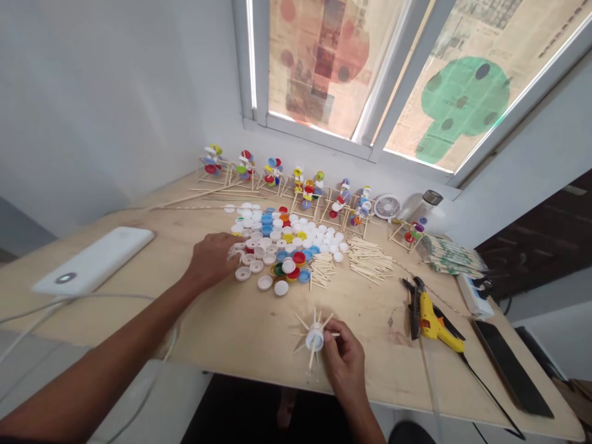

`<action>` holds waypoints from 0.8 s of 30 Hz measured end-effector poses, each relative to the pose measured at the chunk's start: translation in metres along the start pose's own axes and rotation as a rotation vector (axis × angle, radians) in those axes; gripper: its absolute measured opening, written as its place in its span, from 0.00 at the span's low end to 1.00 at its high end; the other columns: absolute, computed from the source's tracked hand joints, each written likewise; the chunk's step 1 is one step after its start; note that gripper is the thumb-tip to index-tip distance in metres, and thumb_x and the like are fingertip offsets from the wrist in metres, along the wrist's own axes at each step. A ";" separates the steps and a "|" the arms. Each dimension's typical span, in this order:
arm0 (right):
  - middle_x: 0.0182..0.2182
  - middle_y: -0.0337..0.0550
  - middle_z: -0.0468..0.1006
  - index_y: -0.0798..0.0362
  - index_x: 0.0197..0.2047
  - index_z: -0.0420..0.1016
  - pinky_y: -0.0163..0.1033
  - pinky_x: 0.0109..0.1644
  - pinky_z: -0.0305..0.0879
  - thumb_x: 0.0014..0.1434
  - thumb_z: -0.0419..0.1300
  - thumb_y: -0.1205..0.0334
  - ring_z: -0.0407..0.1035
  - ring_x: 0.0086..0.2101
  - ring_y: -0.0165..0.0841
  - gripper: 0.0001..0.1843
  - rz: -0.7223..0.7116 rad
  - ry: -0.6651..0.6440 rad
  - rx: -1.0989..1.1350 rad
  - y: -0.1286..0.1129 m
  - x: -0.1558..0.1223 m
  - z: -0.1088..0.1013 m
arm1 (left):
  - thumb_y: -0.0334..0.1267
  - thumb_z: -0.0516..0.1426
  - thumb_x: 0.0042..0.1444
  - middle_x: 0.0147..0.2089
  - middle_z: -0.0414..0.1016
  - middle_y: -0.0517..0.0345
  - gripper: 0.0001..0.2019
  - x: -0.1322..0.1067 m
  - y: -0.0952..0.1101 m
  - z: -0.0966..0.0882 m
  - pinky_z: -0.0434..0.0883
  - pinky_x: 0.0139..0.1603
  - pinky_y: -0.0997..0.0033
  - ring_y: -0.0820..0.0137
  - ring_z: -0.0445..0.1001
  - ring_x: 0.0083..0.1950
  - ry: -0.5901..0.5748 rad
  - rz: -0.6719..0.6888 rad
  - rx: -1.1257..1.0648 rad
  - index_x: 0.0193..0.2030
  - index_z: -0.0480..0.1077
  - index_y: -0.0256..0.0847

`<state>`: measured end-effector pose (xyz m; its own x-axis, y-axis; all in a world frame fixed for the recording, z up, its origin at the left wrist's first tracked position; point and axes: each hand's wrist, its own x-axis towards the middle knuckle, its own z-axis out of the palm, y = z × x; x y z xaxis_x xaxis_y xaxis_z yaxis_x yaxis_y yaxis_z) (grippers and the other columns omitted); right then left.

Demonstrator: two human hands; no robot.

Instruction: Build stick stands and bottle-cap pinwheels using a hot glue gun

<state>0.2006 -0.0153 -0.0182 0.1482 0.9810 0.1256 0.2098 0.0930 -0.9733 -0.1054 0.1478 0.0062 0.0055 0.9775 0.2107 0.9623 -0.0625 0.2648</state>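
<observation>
My right hand point(345, 357) pinches a spoked hub point(315, 340) near the front edge of the table. White bottle caps form its core, and thin wooden sticks point outward all round it. My left hand point(213, 260) reaches to the left side of a spread pile of bottle caps point(265, 282). Its fingertips are blurred among white caps, so whether they grip one is unclear. Most caps are white; others are blue, red, yellow and green. Beside the pile lie short wooden sticks point(322, 270) and a larger heap of sticks point(370, 259).
Several small stick-and-cap wheels point(308, 194) on frames line the back. To the right lie a yellow glue gun point(432, 322) with a cord, a black phone-like slab point(511, 367) and a power strip point(475, 296). A small fan point(387, 208) and flask point(428, 203) stand behind. A white power bank point(95, 262) lies left.
</observation>
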 end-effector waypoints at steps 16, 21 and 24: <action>0.29 0.41 0.78 0.53 0.40 0.82 0.34 0.35 0.69 0.62 0.60 0.50 0.72 0.31 0.34 0.16 0.012 0.009 -0.005 -0.003 -0.001 0.001 | 0.37 0.53 0.54 0.56 0.77 0.50 0.21 0.015 0.001 0.009 0.66 0.58 0.51 0.52 0.70 0.60 -0.007 0.073 0.005 0.53 0.75 0.48; 0.29 0.42 0.79 0.53 0.40 0.82 0.34 0.36 0.69 0.62 0.60 0.50 0.73 0.32 0.35 0.16 0.006 0.014 -0.010 -0.002 0.000 0.001 | 0.44 0.53 0.56 0.60 0.73 0.47 0.24 -0.007 0.005 0.015 0.65 0.60 0.52 0.52 0.69 0.62 0.000 0.113 -0.008 0.60 0.71 0.48; 0.30 0.42 0.79 0.53 0.41 0.82 0.34 0.36 0.69 0.62 0.60 0.50 0.73 0.32 0.35 0.16 0.001 0.019 -0.008 -0.001 -0.001 0.001 | 0.51 0.52 0.57 0.64 0.70 0.46 0.26 -0.019 0.011 0.023 0.62 0.63 0.49 0.51 0.66 0.65 0.044 0.133 0.008 0.63 0.67 0.49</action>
<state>0.1989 -0.0160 -0.0171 0.1667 0.9776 0.1284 0.2174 0.0905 -0.9719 -0.0886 0.1330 -0.0169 0.1215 0.9509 0.2847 0.9560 -0.1893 0.2243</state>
